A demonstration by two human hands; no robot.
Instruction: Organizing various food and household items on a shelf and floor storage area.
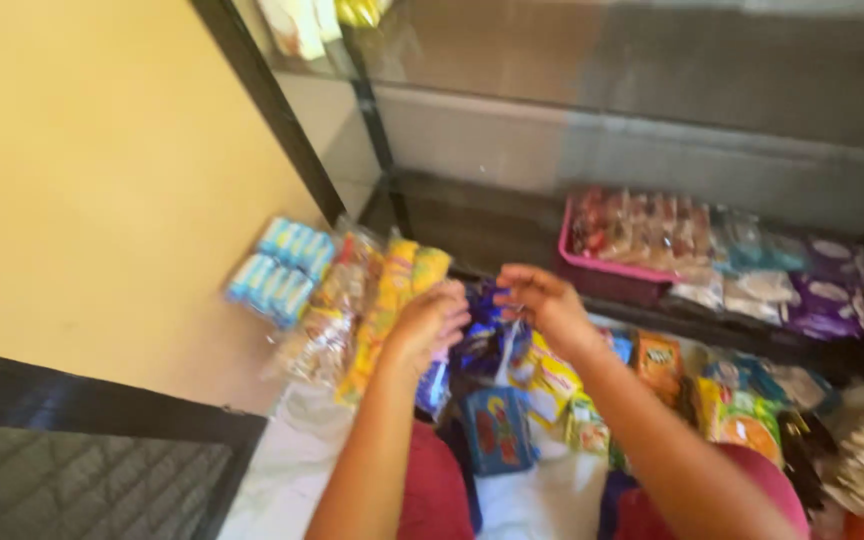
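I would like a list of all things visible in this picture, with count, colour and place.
pink tray: one, pink, on low shelf, holding wrapped snacks
purple packets: several, purple, right of tray
blue-white packs: two rows, by yellow wall
yellow snack strips: several, yellow-orange, left of hands
blue packet: one, blue, below hands
orange packet: one, orange, right of right arm
left hand: on packets, grip unclear
right hand: pinching a clear wrapper

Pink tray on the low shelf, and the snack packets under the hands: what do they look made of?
Pink tray: probably moulded plastic, one even colour with a plain rim; the blur leaves the finish open. Snack packets: thin glossy plastic film, some of it clear, with crinkles and highlights. The left hand and right hand meet over a dark blue packet, seemingly shiny film too.
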